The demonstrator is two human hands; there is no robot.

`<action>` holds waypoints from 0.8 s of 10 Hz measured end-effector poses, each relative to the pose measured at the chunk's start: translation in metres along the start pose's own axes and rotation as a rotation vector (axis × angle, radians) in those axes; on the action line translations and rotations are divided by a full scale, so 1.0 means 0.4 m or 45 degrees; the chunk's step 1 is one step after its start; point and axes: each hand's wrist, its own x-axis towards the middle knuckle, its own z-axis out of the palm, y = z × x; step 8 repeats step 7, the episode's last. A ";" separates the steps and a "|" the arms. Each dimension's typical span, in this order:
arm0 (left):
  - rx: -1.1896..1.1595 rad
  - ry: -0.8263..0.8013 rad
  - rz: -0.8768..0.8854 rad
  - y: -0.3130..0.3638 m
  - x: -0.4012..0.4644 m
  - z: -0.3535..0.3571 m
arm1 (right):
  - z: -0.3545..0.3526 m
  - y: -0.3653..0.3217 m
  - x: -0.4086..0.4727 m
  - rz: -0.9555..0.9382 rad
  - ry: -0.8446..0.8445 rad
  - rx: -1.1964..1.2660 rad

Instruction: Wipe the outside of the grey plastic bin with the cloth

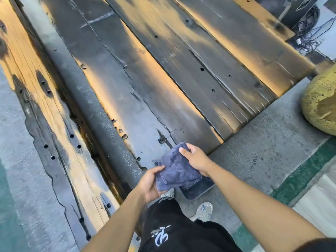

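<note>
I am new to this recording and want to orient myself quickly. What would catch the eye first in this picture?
First, the blue-grey cloth, folded and held in front of the body by both hands: the left hand grips its lower left edge, the right hand its upper right. Behind it, large dark weathered wooden planks with orange patches fill most of the view, and a rough yellow rounded object sits at the right edge. No grey bin is clearly visible.

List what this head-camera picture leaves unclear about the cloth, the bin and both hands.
- Grey plastic bin: not identifiable in the head view; only a dark object shows, mostly hidden beneath the cloth.
- Left hand: palm and fingers covered by the cloth.
- Right hand: fingertips hidden behind the cloth.
</note>
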 end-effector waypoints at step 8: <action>0.973 0.683 0.525 -0.009 0.088 -0.137 | 0.036 0.080 0.093 0.241 0.244 0.031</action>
